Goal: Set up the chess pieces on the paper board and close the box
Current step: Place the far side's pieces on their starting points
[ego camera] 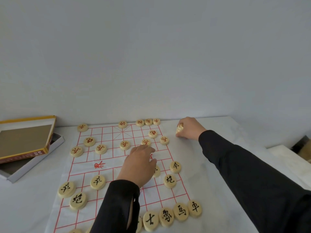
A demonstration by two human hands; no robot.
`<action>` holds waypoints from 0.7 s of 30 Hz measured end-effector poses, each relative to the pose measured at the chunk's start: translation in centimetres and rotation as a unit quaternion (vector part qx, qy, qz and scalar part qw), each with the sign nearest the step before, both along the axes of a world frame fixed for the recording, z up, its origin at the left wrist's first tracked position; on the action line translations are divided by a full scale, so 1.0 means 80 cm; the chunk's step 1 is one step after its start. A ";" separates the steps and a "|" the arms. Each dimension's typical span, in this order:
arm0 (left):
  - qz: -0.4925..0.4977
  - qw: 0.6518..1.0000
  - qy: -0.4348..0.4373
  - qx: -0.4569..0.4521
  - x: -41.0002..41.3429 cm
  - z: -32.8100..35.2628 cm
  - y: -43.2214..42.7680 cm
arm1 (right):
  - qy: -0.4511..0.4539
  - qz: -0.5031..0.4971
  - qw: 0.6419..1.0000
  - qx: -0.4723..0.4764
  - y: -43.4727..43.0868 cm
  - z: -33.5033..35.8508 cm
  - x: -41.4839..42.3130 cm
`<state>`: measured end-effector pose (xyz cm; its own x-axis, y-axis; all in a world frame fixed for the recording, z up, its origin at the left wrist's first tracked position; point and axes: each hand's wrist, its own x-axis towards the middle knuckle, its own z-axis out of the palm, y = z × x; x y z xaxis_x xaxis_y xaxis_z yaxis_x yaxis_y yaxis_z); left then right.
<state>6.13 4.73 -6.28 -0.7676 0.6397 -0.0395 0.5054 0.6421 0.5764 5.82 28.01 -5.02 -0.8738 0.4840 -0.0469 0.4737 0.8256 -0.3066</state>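
A white paper board (107, 167) with red grid lines lies on the table. Round wooden pieces with red characters stand along its far rows, such as one (125, 145) near the middle. Black-character pieces stand on the near rows, such as a cannon piece (170, 180). My left hand (139, 163) rests palm down on the board's middle, its fingers flat and partly covering one piece (157, 171). My right hand (188, 128) is off the board's far right corner and grips several stacked pieces (179, 129).
The open box (33, 160) sits at the left, its gold-edged lid (25, 138) leaning across the grey tray. A wall runs right behind the table's far edge. A dark gap (301, 145) shows past the table's right edge.
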 end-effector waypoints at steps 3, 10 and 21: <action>-0.005 1.000 -0.011 -0.005 -0.004 0.000 -0.006 | -0.015 -0.001 1.000 -0.013 -0.007 0.003 0.000; 0.059 0.997 -0.040 -0.018 -0.033 0.016 -0.062 | 0.113 0.036 0.989 -0.086 -0.066 0.036 0.001; 0.147 0.989 -0.007 -0.033 -0.070 0.035 -0.163 | 0.023 0.229 0.973 -0.007 -0.220 0.044 -0.075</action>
